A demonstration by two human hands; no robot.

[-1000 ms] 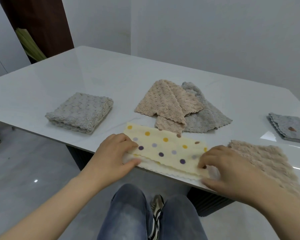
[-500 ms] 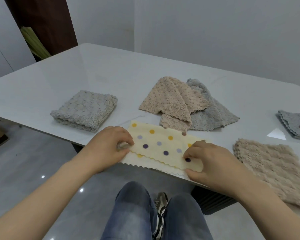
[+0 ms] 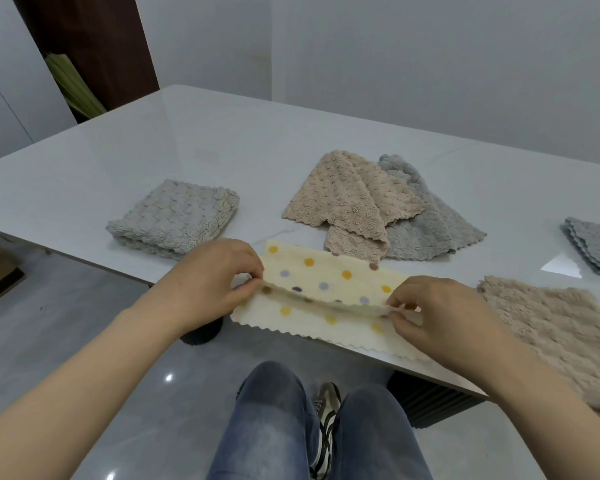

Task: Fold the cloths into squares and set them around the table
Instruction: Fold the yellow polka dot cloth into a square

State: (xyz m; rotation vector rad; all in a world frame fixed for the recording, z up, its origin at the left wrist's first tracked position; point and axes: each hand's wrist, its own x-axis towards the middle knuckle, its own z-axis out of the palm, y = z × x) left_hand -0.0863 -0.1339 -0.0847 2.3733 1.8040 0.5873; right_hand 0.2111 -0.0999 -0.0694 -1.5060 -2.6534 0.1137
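Edge of polka-dot cloth (image 3: 326, 271) now lifted, pinched by fingers of left hand (image 3: 205, 282) and right hand (image 3: 440, 317); earlier pressed flat. Cloth at near edge of surface (image 3: 153, 150), folded grey cloth (image 3: 174, 220) left, beige cloth (image 3: 551, 327) right.

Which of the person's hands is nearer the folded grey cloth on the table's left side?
Left. The left hand pinches the dotted cloth just beside the folded grey cloth; the right hand pinches the dotted cloth's opposite end.
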